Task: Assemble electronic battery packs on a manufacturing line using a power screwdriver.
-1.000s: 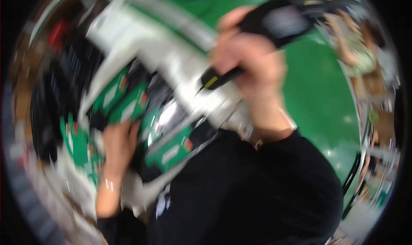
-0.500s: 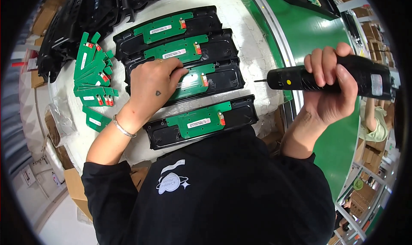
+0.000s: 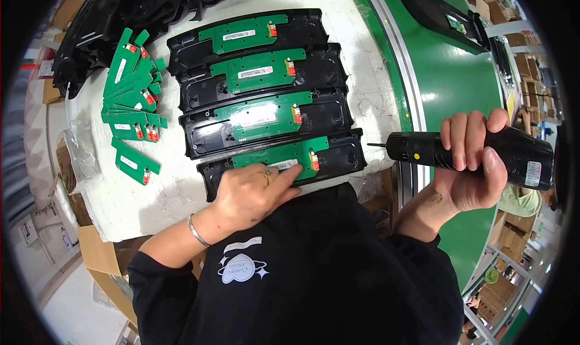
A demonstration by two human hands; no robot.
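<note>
Four black plastic panels lie in a row, each bearing a green circuit board. My left hand [image 3: 257, 191] is on the nearest panel [image 3: 347, 155], its fingers over the circuit board [image 3: 308, 146] and its thumb by the near edge, partly covering both. Beyond it lie the third panel [image 3: 331, 108], the second panel [image 3: 329, 67] and the farthest panel [image 3: 305, 28]. At the right, my right hand [image 3: 474, 158] is wrapped round a black electric screwdriver [image 3: 432, 150]. Its thin bit points left, apart from the panels.
Loose green circuit boards [image 3: 130, 97] lie fanned out left of the panels on a white foam surface [image 3: 163, 209]. Black plastic housings [image 3: 121, 19] are piled at the far left. A green worktop [image 3: 450, 85] runs along the right, with another black panel [image 3: 435, 10] on it.
My left hand has moved from the third panel to the nearest one, which now sits closer to the row. The screwdriver in my right hand is slightly lower.
</note>
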